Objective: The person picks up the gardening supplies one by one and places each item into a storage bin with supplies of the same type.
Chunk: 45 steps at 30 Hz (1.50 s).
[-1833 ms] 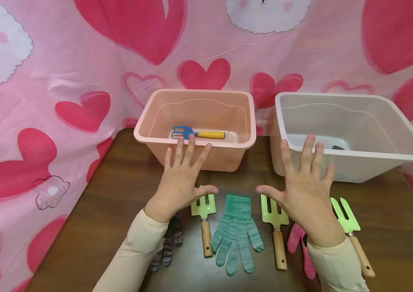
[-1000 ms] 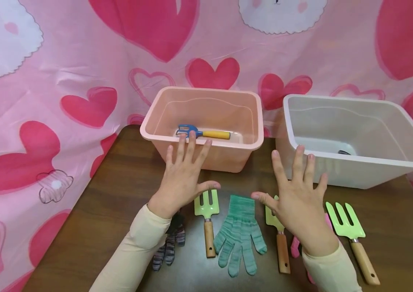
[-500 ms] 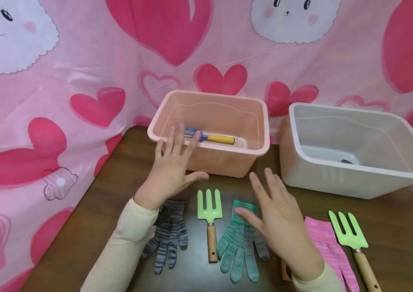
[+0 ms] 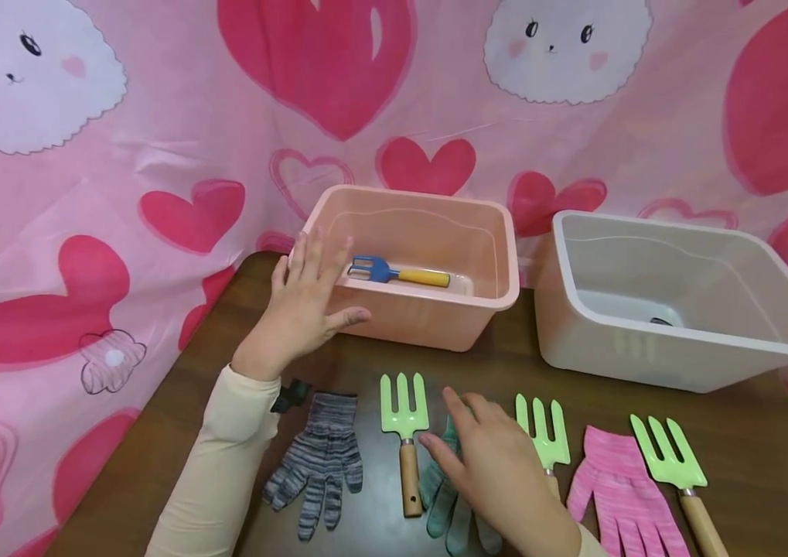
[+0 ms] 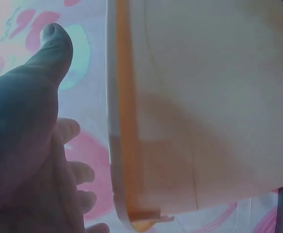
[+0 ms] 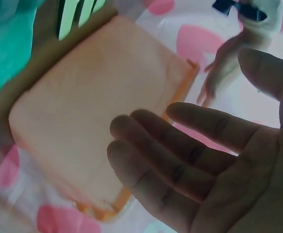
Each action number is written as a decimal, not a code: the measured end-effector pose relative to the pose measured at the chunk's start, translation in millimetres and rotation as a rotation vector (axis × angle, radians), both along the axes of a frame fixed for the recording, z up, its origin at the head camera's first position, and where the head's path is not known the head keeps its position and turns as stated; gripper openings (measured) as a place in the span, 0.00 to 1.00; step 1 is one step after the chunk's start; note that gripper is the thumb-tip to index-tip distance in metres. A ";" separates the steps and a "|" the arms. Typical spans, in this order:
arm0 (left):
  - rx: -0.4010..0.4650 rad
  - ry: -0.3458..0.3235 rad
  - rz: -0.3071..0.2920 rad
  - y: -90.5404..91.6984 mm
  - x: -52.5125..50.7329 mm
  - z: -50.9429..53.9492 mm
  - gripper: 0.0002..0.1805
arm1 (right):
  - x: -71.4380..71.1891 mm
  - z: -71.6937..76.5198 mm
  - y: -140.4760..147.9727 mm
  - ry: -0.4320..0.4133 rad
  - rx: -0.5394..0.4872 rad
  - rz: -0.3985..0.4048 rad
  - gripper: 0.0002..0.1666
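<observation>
Green striped knit glove (image 4: 441,507) flat on desk (image 4: 143,456), partly hidden by R hand (image 4: 494,464), fingers loose; L hand (image 4: 299,309) fingers wide, nr peach bin (image 4: 421,321). Blue/yellow fork (image 4: 399,274) inside bin: head cam only.

The peach-pink plastic tub (image 4: 428,323) has rounded corners and a wide, smooth rim, and it stands upright on the table (image 4: 366,367), with its opening upward. On its bottom lies a small garden fork (image 4: 400,273) with a blue head and a yellow handle; the handle points to the right. The striped green knitted glove (image 4: 440,507) lies on the table, nearer to the person than the tub and apart from it. Its fingers point toward the person, and much of it is hidden behind the right hand (image 4: 501,460).
</observation>
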<state>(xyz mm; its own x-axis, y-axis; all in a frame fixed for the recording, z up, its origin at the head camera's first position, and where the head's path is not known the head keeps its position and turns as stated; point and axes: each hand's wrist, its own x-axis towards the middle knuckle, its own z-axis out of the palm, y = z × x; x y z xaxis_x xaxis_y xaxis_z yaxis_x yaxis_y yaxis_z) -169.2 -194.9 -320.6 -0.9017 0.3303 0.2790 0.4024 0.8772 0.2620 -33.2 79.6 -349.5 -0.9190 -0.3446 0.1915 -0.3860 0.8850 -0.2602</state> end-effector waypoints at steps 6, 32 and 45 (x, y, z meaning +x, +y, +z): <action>0.032 -0.040 0.027 -14.8 -5.5 6.7 0.57 | 9.9 -11.2 -8.7 -0.133 0.031 0.007 0.40; 0.124 -0.219 0.075 -49.1 -33.9 8.4 0.55 | 43.0 -62.1 -36.0 -0.333 0.107 -0.106 0.46; 0.153 -0.255 0.093 -51.2 -33.1 6.9 0.56 | 44.7 -64.0 -38.6 -0.279 0.147 -0.146 0.34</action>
<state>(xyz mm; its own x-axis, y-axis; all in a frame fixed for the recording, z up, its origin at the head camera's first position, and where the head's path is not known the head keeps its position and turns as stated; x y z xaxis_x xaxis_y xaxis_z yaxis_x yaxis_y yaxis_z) -202.3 -246.2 -313.7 -0.9733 0.2151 0.0801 0.2269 0.8498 0.4758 11.5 41.0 -413.5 -0.9707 -0.2106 -0.1161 -0.1843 0.9616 -0.2035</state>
